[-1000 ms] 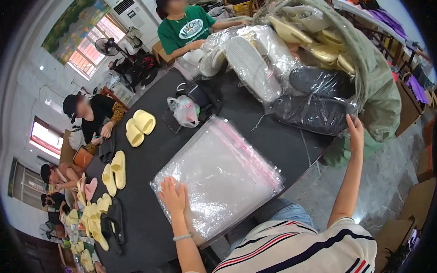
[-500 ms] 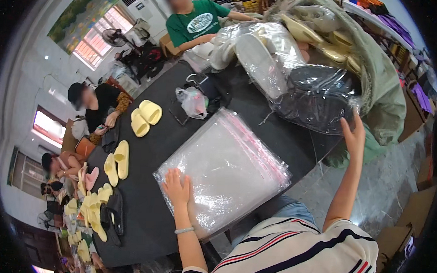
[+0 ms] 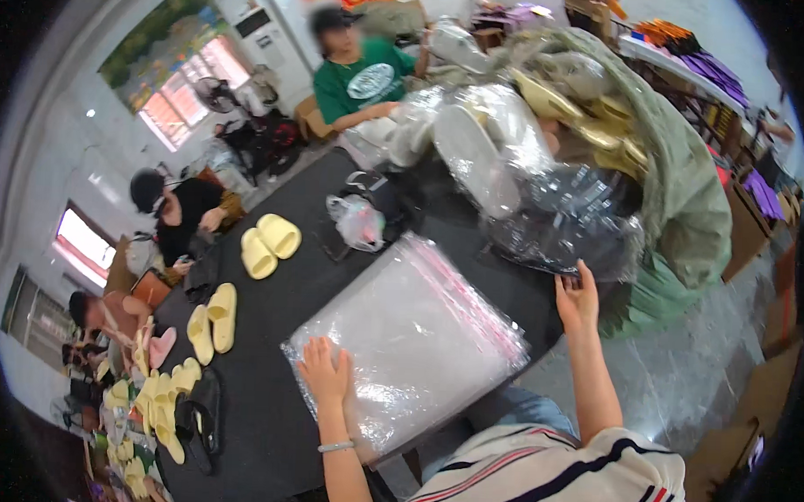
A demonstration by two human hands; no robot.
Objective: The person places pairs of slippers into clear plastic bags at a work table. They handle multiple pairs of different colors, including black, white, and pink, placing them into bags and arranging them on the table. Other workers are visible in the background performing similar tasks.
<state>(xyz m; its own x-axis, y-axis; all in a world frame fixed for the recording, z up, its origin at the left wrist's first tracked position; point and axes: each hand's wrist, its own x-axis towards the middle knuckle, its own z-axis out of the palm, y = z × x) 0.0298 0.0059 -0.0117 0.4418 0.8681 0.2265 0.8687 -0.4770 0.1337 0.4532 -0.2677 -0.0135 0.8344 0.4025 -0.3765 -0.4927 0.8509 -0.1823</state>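
Observation:
My left hand lies flat, fingers spread, on the left corner of a stack of clear plastic bags with pinkish edges along one side. My right hand is at the table's right edge, by the lower rim of a clear bag with black slippers inside. Its fingers are stretched out; whether they touch the bag is hard to tell. Beside that bag lies another with pale grey slippers, against a big green sack holding more bagged slippers, some yellow.
On the dark table, yellow slippers stand in pairs along the left side, with black slippers nearer me. A small plastic bag sits beyond the stack. A person in green is across the table; other people sit at the left.
My right hand has moved left and toward me, from the black slippers' bag's right end to its lower rim. My left hand stays on the stack. The whole view has shifted a little.

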